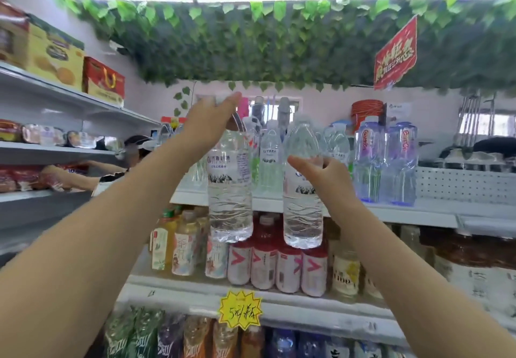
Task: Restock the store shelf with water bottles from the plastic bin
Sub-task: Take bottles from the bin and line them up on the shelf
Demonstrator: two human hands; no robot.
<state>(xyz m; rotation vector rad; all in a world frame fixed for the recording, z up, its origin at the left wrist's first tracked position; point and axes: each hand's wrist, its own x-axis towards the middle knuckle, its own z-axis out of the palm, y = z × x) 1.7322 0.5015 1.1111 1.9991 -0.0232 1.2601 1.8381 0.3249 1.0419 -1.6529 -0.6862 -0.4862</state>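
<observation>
Head view: the left bottle (230, 190) is gripped at its neck by the left hand (209, 123), the right bottle (303, 218) mid-body by the right hand's (326, 182) curled fingers (321, 162). Both are held upright, bases below the top shelf (391, 212) beyond.

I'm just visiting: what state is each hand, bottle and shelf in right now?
Left clear plastic water bottle, upright, in the air.
Right clear plastic water bottle, upright, in the air.
Left hand, grips the left bottle's top.
Right hand, grips the right bottle's middle.
White top shelf, holds standing bottles.
Purple-tinted plastic bottles, standing on it.
</observation>
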